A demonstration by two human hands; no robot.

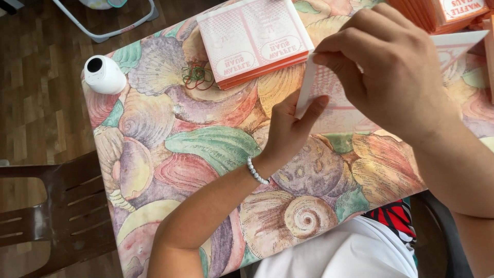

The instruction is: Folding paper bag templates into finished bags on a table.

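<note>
Head view: the left hand (288, 131) presses flat with its fingers closed against the lower corner of a thin paper sheet (334, 100) that lies on the shell-pattern tablecloth (206, 144). The right hand (391, 72) pinches the top edge of the sheet. The paper looks light, soft and easy to crease, so I judge the edges are best to hold. A stack of same sheets (252, 38) lies near, with rubber bands (197, 76) beside it

Your one head camera looks steeply down, close over the table with the seashell-print cloth (206, 144), facing away from you.
</note>
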